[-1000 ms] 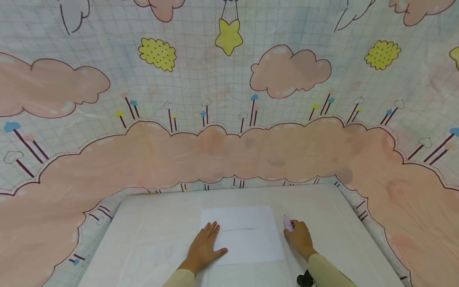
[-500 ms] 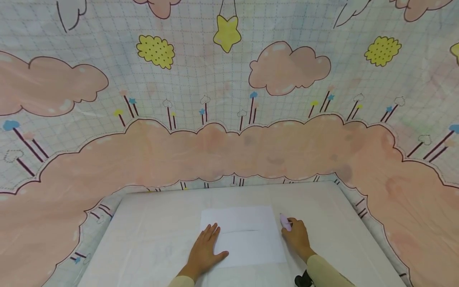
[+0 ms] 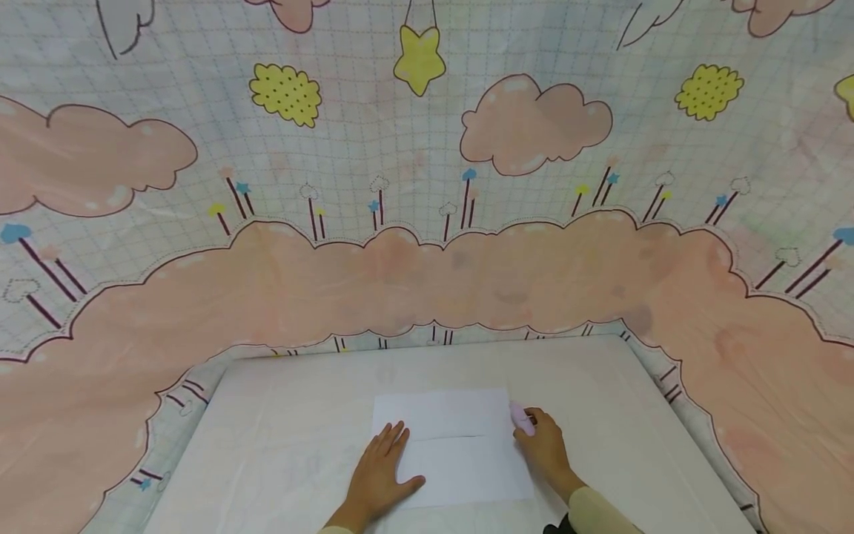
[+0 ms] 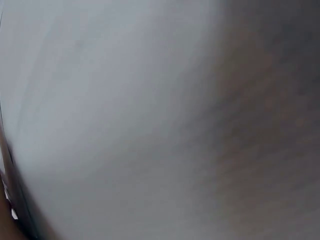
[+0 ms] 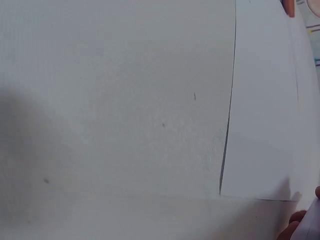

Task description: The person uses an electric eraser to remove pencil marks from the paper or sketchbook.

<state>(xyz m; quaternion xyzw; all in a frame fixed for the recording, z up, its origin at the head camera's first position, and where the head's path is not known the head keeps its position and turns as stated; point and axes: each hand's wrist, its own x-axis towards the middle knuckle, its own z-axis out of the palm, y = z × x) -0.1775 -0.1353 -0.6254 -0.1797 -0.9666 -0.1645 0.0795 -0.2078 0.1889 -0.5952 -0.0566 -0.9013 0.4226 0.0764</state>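
Note:
A white sheet of paper (image 3: 460,475) lies on the white table, with a thin dark line, seemingly a slit, running across its middle. My left hand (image 3: 383,471) rests flat on the sheet's left side, fingers straight and thumb spread. At the right edge of the paper, my right hand (image 3: 545,449) grips a small light-purple utility knife (image 3: 522,420); its tip points up and left, and I cannot tell whether it touches the sheet. In the right wrist view, the knife (image 5: 309,225) and some fingertips (image 5: 295,222) show at the lower right corner. The left wrist view is blurred.
The white table (image 3: 287,423) extends on both sides of the paper. Behind and around it hangs a cloth (image 3: 427,285) printed with clouds and stars. A black object (image 3: 559,526) sits by the right wrist, partly out of frame.
My right hand has moved left with the utility knife, from beside the paper to its right edge. My left hand stays on the sheet. The head view has shifted slightly.

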